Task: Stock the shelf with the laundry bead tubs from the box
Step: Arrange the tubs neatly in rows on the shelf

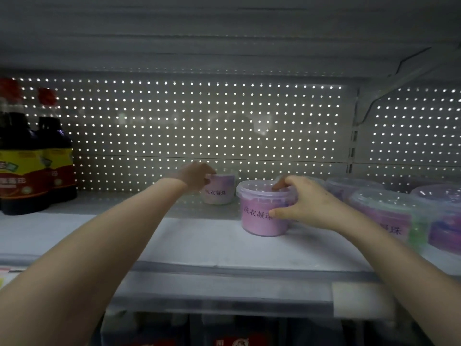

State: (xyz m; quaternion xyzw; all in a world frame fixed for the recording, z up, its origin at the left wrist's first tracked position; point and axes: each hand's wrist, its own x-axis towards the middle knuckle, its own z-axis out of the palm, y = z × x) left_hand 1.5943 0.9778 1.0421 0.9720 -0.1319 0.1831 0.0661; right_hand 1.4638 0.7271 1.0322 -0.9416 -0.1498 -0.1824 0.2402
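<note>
Two laundry bead tubs stand on the white shelf (189, 240). A pale tub (220, 192) sits deep near the perforated back panel, and my left hand (195, 174) grips its upper left side. Nearer the front stands a pink tub (262, 216) with a clear lid. My right hand (301, 201) holds it, fingers over the lid and thumb on its right side. Several more purple and green tubs (384, 213) are lined up to the right. The box is not in view.
Two dark sauce bottles (27, 161) with red caps and yellow labels stand at the shelf's left end. An upright shelf post (353, 146) rises at the back right. Another shelf runs overhead. Goods on the lower shelf show below the front rail (224, 298).
</note>
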